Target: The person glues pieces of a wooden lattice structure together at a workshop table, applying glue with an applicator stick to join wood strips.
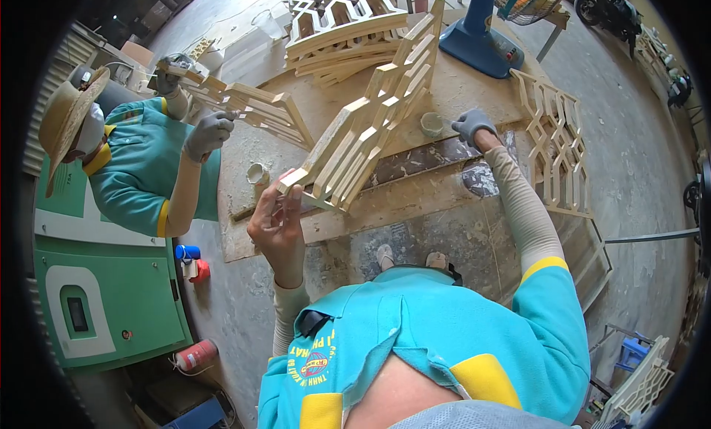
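Note:
My left hand (277,227), bare, pinches the near corner of a pale wooden lattice panel (346,158) between thumb and fingers. The panel is tilted up, its far end rising toward the back of the table. My right hand (474,125), in a grey glove, is curled closed above the table, to the right of the panel. Whatever its fingers hold is hidden. Just left of it stands a small cup (432,124) with pale stuff at its rim. Another small cup (258,174) sits on the table near my left hand.
A co-worker (141,147) at left, in grey gloves, holds another lattice panel (255,107). Stacked panels (344,40) lie at the back of the worktable (296,88). A blue fan stand (481,40) is behind my right hand; a lattice panel (555,144) leans at the table's right edge.

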### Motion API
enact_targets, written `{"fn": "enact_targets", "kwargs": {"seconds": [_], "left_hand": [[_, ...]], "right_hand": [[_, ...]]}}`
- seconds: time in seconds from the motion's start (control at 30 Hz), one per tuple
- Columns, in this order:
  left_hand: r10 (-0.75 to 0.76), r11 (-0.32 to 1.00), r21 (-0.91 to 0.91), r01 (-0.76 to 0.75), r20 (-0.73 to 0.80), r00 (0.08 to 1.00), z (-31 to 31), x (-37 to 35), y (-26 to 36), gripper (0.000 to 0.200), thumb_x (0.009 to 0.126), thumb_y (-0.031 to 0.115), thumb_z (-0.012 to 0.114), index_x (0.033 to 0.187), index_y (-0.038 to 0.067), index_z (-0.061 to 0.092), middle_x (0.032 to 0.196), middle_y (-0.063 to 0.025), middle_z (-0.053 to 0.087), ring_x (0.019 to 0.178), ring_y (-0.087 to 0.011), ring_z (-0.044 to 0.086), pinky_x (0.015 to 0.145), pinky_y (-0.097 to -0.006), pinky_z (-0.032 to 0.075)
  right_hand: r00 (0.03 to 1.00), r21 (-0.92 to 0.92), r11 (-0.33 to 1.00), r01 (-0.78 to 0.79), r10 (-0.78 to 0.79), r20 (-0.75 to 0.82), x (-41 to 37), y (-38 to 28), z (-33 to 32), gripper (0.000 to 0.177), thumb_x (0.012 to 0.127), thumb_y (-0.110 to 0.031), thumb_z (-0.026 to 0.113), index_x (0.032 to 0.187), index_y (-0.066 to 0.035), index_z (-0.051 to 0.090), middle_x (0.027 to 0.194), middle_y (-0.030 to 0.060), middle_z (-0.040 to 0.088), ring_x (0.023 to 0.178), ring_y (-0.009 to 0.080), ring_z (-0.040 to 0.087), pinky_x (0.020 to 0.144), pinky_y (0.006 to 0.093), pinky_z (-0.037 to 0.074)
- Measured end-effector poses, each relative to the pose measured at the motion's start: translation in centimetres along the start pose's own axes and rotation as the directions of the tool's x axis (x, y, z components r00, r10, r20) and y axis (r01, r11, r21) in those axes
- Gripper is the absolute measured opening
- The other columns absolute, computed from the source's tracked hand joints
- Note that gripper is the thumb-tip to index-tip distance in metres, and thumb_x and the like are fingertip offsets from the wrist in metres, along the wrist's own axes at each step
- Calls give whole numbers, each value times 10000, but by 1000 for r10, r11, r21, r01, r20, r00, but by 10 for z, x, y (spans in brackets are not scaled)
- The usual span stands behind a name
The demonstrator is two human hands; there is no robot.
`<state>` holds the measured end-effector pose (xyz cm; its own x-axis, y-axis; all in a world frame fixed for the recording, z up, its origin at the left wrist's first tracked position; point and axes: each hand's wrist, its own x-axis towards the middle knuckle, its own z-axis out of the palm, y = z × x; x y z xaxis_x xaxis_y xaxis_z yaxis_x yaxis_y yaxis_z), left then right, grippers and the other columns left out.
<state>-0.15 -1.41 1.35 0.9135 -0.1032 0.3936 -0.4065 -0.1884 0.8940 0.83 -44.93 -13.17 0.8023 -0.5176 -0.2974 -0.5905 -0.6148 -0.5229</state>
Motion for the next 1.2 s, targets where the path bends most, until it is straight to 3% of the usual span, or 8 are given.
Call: {"fn": "enact_targets", "kwargs": {"seconds": [0.13,0.17,0.27,0.47,0.57,0.67,0.87,1.2], "left_hand": [[-60,998,33,60,8,998,-4,4,1,290,921,142,718,1168,-9,695,1060,-97,711,920,-123,655,752,-245,546],[-78,996,40,77,13,997,-4,5,1,293,921,142,718,1169,-12,693,1058,-93,709,921,-121,653,755,-245,544],[-31,999,-14,31,4,999,-3,8,4,296,924,135,716,1170,-26,687,1053,-84,701,925,-118,649,771,-246,541],[54,997,-63,-52,16,998,0,9,-3,323,960,114,665,1219,-75,625,1058,-115,698,952,-170,680,822,-261,554],[21,996,-86,-22,-12,1000,0,8,0,298,924,131,718,1166,-41,684,1050,-95,696,916,-114,650,766,-235,544],[-18,996,-91,16,-15,1000,0,7,1,293,922,131,720,1168,-25,692,1038,-93,706,892,-112,655,746,-231,548],[3,999,-46,-4,-4,1000,-2,5,0,287,917,138,724,1168,1,702,1036,-89,719,882,-110,663,726,-233,555],[122,992,11,-122,15,992,-3,8,6,273,916,119,722,1166,11,704,1030,-80,718,880,-99,652,705,-224,544]], "right_hand": [[994,400,913,80,-42,-103,-38,-10,-3,251,903,-217,676,1058,-30,741,673,59,679,486,140,571,485,289,466],[998,465,883,57,-43,-40,-62,-30,-16,250,903,-168,691,1111,-33,727,729,84,696,597,118,613,546,295,496],[952,567,768,296,-289,-106,-98,-59,-16,234,910,-138,676,1121,-49,729,740,62,693,618,111,611,554,294,496],[765,380,672,636,-613,-196,-146,-113,-4,277,891,-79,673,1152,-148,735,790,52,690,654,115,625,586,296,495],[577,-9,596,803,-782,-237,-151,-126,3,343,850,-81,695,1124,-280,748,758,32,656,620,181,621,580,338,500],[533,-162,572,804,-814,-230,-153,-136,6,381,837,-86,693,1092,-362,748,754,12,623,622,229,608,575,370,499],[405,-273,480,833,-867,-289,-141,-139,10,367,830,-87,696,1041,-379,761,771,14,606,681,212,618,616,375,502],[488,-210,552,807,-824,-289,-132,-125,-11,417,819,-9,648,1022,-352,769,810,35,647,715,249,644,622,382,513]]}}
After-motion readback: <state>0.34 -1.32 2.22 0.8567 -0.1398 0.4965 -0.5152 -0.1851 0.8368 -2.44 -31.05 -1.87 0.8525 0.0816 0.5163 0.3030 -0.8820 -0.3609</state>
